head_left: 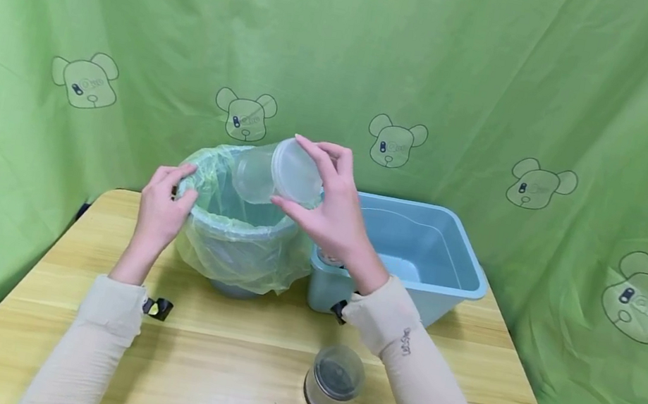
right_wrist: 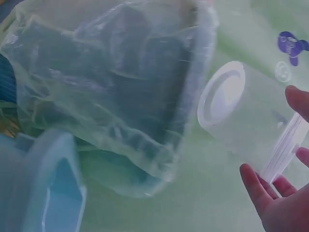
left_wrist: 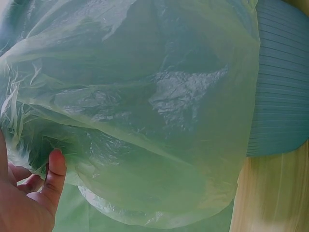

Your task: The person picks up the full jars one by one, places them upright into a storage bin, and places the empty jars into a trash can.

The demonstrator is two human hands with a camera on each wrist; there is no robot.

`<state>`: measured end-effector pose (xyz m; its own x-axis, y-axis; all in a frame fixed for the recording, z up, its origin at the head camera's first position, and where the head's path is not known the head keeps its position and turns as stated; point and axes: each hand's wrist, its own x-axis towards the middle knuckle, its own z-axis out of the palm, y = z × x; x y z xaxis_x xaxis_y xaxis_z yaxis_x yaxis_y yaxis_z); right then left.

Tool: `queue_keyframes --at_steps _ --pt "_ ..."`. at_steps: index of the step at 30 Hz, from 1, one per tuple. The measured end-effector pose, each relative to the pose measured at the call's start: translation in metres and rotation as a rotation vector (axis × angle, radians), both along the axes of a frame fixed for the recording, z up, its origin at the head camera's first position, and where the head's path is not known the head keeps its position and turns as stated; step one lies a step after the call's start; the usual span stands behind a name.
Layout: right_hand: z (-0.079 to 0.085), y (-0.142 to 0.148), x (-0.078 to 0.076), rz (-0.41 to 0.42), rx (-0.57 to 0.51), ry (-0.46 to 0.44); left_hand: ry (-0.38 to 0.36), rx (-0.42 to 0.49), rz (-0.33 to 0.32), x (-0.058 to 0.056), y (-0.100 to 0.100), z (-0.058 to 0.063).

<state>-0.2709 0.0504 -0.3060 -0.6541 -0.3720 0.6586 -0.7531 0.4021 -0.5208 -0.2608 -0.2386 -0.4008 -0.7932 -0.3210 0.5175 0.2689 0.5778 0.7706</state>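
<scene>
My right hand point(head_left: 339, 208) grips a clear round plastic container point(head_left: 254, 172) around its whitish end, fingers and thumb spread across it. The container is tilted, with its other end pointing left over the opening of the bin. In the right wrist view the clear container point(right_wrist: 251, 113) shows beside the bin, nothing visible inside. My left hand point(head_left: 163, 207) is at the left rim of the bin, its thumb and fingers bent around the edge of a thin green bin bag point(left_wrist: 159, 125). That bag lines the bin and hangs down outside over its bluish ribbed wall point(left_wrist: 282, 82).
A light blue rectangular tub point(head_left: 438, 291) stands right of the bin, with a small item point(head_left: 329, 258) just visible at its near left corner. A second clear container with a dark base point(head_left: 334, 381) stands on the wooden table point(head_left: 225, 371) near the front. Green curtains point(head_left: 339, 33) hang behind.
</scene>
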Motion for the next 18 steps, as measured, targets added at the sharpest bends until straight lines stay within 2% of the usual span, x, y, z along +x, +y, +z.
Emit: queue_keyframes --at_steps 3,7,18 --pt "-0.008 -0.008 -0.008 -0.03 0.034 -0.048 0.001 -0.001 0.002 0.0 0.001 0.0" --pt "-0.015 -0.013 -0.013 -0.022 0.08 -0.091 0.005 -0.004 0.002 0.0 0.001 0.0" --pt "-0.029 -0.013 -0.019 -0.002 0.185 -0.107 0.008 0.005 -0.003 0.0 0.0 0.0"
